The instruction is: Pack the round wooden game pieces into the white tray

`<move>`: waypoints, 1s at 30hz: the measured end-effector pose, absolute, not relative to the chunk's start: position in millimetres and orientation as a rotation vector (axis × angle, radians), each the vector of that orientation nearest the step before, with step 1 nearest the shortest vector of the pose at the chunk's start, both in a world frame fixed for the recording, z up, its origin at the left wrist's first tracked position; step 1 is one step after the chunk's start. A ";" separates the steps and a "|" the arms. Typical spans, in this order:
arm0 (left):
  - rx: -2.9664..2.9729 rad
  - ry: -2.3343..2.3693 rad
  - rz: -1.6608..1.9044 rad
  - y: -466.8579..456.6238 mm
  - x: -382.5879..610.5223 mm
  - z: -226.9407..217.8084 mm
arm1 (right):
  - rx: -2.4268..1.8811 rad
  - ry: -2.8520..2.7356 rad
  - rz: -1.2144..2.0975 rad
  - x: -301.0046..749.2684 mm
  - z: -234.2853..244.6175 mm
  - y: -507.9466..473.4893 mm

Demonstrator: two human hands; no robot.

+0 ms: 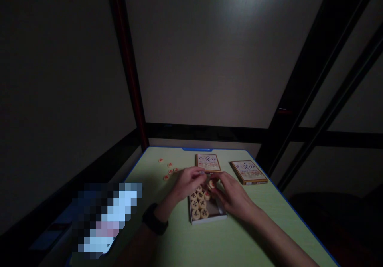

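An open box tray (208, 220) stands on the table with several round Chinese chess pieces (202, 204) in its left part, most with black characters. My right hand (231, 193) is closed on a chess piece with a red character (212, 184), held over the tray's far right part. Over the far left part of the tray is my left hand (189, 182), its fingers curled inward; whether anything is in them is hidden. Several red-marked chess pieces (170, 172) lie loose on the table beyond and left of my left hand.
A printed box lid (208, 162) lies just beyond my hands, and a closed printed box (249, 172) sits to the right. The green table (269, 227) has a blue edge and meets a wall at the back. At the left is a bright pixelated patch (110, 219).
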State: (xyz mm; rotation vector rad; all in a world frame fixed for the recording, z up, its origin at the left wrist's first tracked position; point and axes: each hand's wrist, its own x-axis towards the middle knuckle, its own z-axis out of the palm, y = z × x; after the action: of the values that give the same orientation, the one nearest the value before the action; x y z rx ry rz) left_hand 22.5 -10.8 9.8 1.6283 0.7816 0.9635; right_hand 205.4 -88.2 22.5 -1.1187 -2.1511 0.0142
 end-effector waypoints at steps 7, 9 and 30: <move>2.127 1.358 0.958 -1.4 8.2 18.1 | -1.219 -2.488 0.139 205.0 21.8 -110.1; 2.289 1.395 0.805 -4.1 9.7 17.3 | -1.237 -2.537 0.112 203.7 15.8 -110.0; 2.451 1.375 0.489 -15.3 19.9 10.3 | -1.358 -2.529 0.322 199.6 17.5 -100.7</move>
State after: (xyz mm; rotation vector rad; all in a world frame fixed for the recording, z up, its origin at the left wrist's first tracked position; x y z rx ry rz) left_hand 19.9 -15.3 10.3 2.4511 1.3753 0.4891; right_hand 199.6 -100.7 17.5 -1.3582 -2.5292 0.3224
